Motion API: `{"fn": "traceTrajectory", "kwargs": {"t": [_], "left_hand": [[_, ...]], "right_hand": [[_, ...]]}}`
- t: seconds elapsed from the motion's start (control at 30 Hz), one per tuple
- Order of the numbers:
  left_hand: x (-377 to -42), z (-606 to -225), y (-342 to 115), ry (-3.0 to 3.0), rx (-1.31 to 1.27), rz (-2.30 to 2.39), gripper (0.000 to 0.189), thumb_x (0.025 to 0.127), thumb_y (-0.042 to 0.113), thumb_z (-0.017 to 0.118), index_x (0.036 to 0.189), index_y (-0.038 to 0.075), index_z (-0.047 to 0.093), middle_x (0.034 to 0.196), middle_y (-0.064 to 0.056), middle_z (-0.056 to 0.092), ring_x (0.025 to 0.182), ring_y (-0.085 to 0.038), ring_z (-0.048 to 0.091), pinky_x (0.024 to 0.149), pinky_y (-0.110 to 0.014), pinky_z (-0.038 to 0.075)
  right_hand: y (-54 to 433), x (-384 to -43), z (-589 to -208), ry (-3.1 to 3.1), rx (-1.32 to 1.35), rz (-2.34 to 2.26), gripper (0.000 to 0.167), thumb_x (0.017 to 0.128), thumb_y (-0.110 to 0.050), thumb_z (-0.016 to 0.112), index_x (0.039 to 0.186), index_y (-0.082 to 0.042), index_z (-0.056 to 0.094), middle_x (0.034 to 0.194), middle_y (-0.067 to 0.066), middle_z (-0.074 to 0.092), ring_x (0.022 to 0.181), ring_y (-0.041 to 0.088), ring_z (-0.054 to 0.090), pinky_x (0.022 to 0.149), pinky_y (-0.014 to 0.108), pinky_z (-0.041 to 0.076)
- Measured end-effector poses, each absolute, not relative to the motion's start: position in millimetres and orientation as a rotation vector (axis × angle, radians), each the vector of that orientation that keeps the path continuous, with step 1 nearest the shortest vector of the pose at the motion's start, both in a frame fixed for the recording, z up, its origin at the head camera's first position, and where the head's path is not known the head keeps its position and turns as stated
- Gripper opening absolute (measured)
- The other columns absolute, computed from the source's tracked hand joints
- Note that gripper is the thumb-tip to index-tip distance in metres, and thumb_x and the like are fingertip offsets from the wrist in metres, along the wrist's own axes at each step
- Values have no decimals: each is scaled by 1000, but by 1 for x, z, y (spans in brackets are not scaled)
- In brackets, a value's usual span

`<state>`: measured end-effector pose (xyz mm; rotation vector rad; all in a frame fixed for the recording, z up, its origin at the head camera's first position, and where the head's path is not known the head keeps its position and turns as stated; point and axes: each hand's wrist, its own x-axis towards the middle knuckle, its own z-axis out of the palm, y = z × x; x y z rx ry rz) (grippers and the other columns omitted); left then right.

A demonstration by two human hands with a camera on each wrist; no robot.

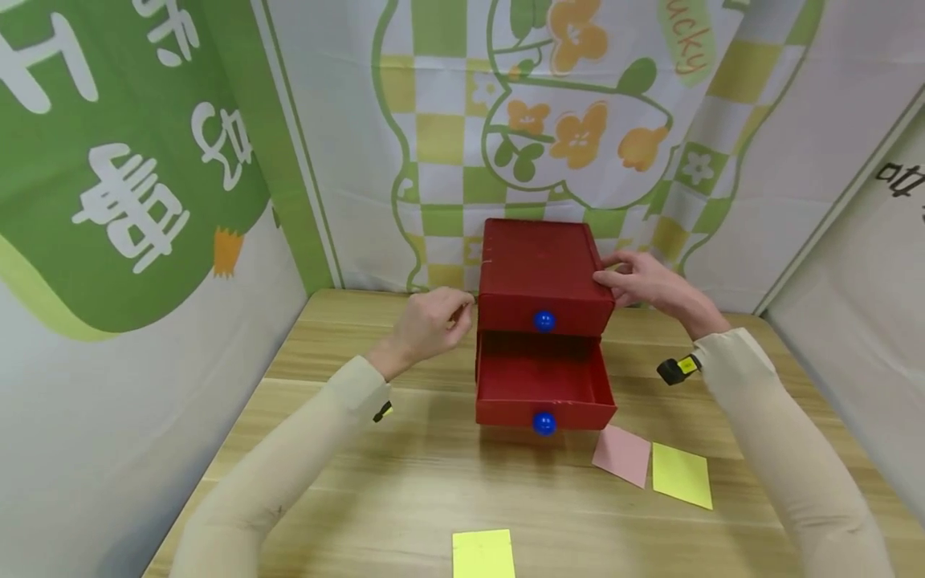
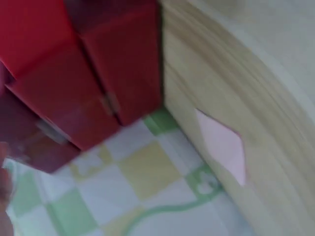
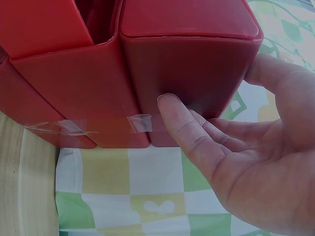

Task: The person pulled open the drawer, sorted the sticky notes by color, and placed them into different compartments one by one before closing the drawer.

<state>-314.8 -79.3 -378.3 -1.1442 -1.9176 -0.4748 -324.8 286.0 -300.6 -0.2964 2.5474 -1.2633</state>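
A red chest of drawers stands against the back curtain, built from stacked red boxes with strips of clear tape on their side. Its top drawer, with a blue knob, is closed. The drawer below is pulled out and holds nothing. My right hand touches the top box, fingers along its right side and thumb at the top edge; in the right wrist view the index finger lies against the side. Beside the upper left edge is my left hand, fingers loosely bent, fingertips right at the box.
A pink paper square and a yellow one lie on the wooden table, right of the drawer. Another yellow paper square is at the front. Printed curtains enclose the back and sides.
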Motion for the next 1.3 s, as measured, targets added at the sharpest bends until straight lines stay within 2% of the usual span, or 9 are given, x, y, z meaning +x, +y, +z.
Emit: {"fn": "traceTrajectory", "kwargs": {"t": [0.33,0.5,0.6,0.77,1.0,1.3], "left_hand": [[-354,-395,-105,-2626,-848,-289,23,92,12,60,112,1,65,101,-15,65,86,-28,62,65,-38,57],[-363,-406,-114,-2845,-795,-148,25,94,8,58,117,-3,62,108,-22,64,98,-35,64,82,-44,58],[-367,-413,-117,-2942,-755,-41,28,95,11,58,119,-3,61,115,-23,64,104,-37,64,91,-45,56],[-369,-425,-118,-3057,-707,84,24,95,18,60,111,1,66,115,-20,65,106,-35,64,92,-46,55],[-365,-436,-114,-3159,-683,143,11,93,10,62,101,6,68,110,-14,67,109,-32,61,96,-43,52],[-358,-447,-113,-3170,-730,240,7,89,3,62,91,5,68,100,-15,70,90,-29,68,80,-42,59]], "right_hand": [[283,-324,-299,2550,-291,-1268,65,99,-38,58,146,0,35,123,22,60,88,13,68,79,32,61],[282,-324,-298,2546,-295,-1274,65,99,-37,58,146,1,36,121,21,61,87,13,68,79,32,61],[283,-324,-298,2553,-289,-1267,65,99,-37,58,146,1,35,121,21,61,87,13,68,79,33,61],[284,-324,-298,2564,-289,-1257,66,98,-39,59,146,1,35,123,22,60,88,13,68,79,32,61],[286,-325,-300,2570,-279,-1252,66,98,-38,59,146,1,36,123,21,61,87,13,68,78,31,61],[284,-326,-301,2559,-297,-1264,67,99,-38,58,148,1,35,124,22,60,88,13,68,80,32,61]]}}
